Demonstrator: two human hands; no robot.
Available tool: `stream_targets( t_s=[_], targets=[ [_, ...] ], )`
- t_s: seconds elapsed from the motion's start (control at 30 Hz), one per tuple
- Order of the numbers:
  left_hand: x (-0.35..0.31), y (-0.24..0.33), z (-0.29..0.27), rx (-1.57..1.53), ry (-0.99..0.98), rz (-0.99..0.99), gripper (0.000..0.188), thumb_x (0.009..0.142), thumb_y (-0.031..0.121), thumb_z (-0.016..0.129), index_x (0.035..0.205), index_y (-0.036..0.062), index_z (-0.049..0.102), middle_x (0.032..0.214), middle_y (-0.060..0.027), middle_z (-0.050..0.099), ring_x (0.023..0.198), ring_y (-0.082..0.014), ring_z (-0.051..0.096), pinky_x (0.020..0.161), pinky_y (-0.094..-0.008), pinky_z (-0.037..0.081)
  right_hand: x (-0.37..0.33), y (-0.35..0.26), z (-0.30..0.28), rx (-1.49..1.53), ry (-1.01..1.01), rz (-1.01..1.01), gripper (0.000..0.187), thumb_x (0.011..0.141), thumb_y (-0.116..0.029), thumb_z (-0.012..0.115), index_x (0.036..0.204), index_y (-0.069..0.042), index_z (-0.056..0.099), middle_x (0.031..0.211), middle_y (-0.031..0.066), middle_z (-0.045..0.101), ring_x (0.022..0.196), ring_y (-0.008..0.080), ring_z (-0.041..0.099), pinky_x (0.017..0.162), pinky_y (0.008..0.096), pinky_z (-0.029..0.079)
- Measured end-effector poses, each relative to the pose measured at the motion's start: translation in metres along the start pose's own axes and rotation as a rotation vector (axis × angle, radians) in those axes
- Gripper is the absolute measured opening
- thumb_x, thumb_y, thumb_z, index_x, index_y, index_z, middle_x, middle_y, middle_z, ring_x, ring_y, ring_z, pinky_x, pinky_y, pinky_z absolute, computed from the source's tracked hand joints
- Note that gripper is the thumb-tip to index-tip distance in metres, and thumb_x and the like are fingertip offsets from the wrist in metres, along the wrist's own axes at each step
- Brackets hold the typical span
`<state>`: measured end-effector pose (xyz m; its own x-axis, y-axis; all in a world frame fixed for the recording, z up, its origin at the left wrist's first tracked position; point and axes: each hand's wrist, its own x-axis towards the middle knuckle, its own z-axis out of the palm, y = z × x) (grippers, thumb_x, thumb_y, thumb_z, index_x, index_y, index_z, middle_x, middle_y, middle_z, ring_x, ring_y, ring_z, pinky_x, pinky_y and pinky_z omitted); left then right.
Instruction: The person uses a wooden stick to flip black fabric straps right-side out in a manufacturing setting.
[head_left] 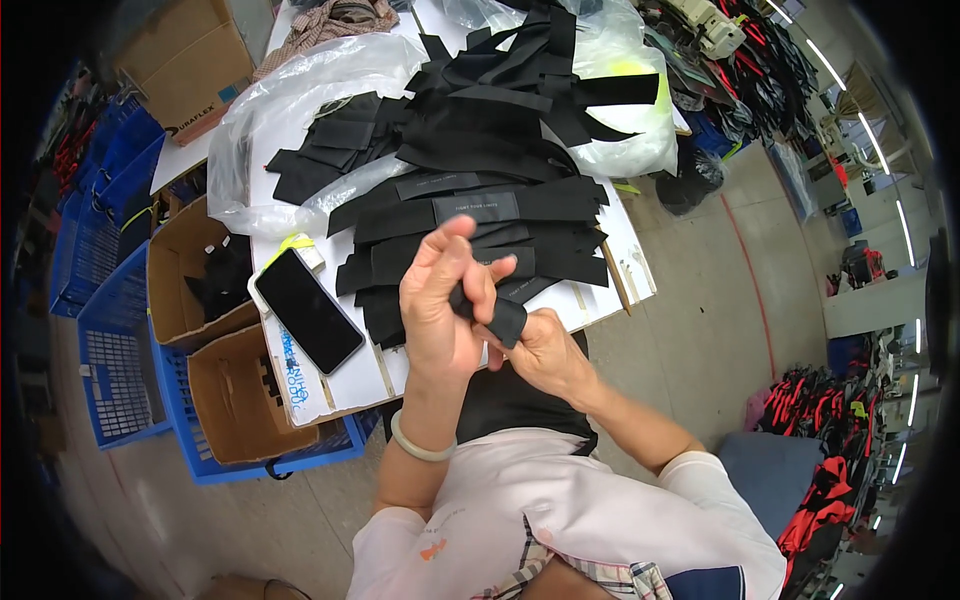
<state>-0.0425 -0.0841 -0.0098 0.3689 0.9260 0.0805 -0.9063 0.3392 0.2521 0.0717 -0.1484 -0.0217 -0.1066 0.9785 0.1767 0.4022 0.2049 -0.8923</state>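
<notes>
My left hand (440, 305), with a pale bangle on its wrist, is raised over the near edge of the table, its fingers curled around a small black fabric strip (508, 322). My right hand (548, 358) pinches the lower end of the same strip, close beside the left palm. Part of the strip is hidden behind the left fingers. Just beyond my hands, wide black fabric bands (400, 228) with printed labels lie in overlapping rows. A heap of longer black strips (500, 115) is piled farther back.
A black-screened phone (310, 310) lies on the white table (385, 372) at left. Clear plastic bags (290, 90) surround the heap. Cardboard boxes (230, 390) and blue crates (115, 360) stand left of the table. Dark and red goods (830, 420) are stacked at right.
</notes>
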Motion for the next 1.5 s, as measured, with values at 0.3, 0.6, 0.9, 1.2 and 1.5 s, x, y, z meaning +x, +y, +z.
stream_targets(
  t_s=[0.3,0.6,0.9,1.2,1.5],
  targets=[
    [0.005,0.009,-0.014,0.206,-0.624,-0.141,0.02,0.085,0.007,0.054,0.088,-0.0127,0.058,0.055,-0.0165,0.059,0.064,-0.0314,0.066,0.104,-0.0513,0.032,0.001,0.007,0.01,1.615,-0.7,0.426,0.06,0.095,-0.054,0.03,0.095,0.0,0.056,0.053,0.0221,0.051,0.025,0.0067,0.03,0.021,0.0203,0.019],
    [0.0,0.004,-0.01,-0.024,0.221,-0.314,0.04,0.096,0.037,0.045,0.072,0.0058,0.052,0.054,-0.0048,0.046,0.086,-0.0291,0.062,0.098,-0.0465,0.039,0.021,-0.016,-0.018,0.742,-0.366,0.441,0.039,0.096,-0.038,0.043,0.083,-0.006,0.06,0.05,0.0116,0.058,0.029,0.0098,0.041,0.031,0.0216,0.036],
    [0.0,-0.008,-0.014,0.247,0.256,-0.237,0.023,0.093,0.017,0.048,0.1,-0.0044,0.054,0.079,-0.0189,0.064,0.083,-0.0327,0.065,0.081,-0.0413,0.051,0.008,0.026,0.016,-0.269,0.03,-0.102,0.025,0.093,-0.023,0.052,0.08,-0.005,0.064,0.06,0.006,0.063,0.041,0.0095,0.051,0.038,0.0216,0.036],
    [0.002,-0.005,-0.014,0.143,0.304,-0.385,0.026,0.091,0.014,0.046,0.106,-0.0063,0.053,0.092,-0.0221,0.065,0.095,-0.034,0.061,0.087,-0.0421,0.048,0.014,0.002,0.022,0.317,0.44,0.195,0.006,0.08,-0.004,0.063,0.081,-0.001,0.068,0.06,-0.0008,0.058,0.054,0.0062,0.052,0.049,0.0197,0.038],
    [0.005,-0.001,-0.015,0.241,0.1,-0.225,0.028,0.092,0.011,0.043,0.108,-0.0102,0.052,0.088,-0.0229,0.065,0.102,-0.0348,0.059,0.096,-0.0409,0.043,0.02,0.001,0.022,0.559,0.318,0.306,0.011,0.082,-0.008,0.064,0.077,0.001,0.064,0.054,0.0012,0.054,0.043,0.0087,0.046,0.043,0.0229,0.037]
  ],
)
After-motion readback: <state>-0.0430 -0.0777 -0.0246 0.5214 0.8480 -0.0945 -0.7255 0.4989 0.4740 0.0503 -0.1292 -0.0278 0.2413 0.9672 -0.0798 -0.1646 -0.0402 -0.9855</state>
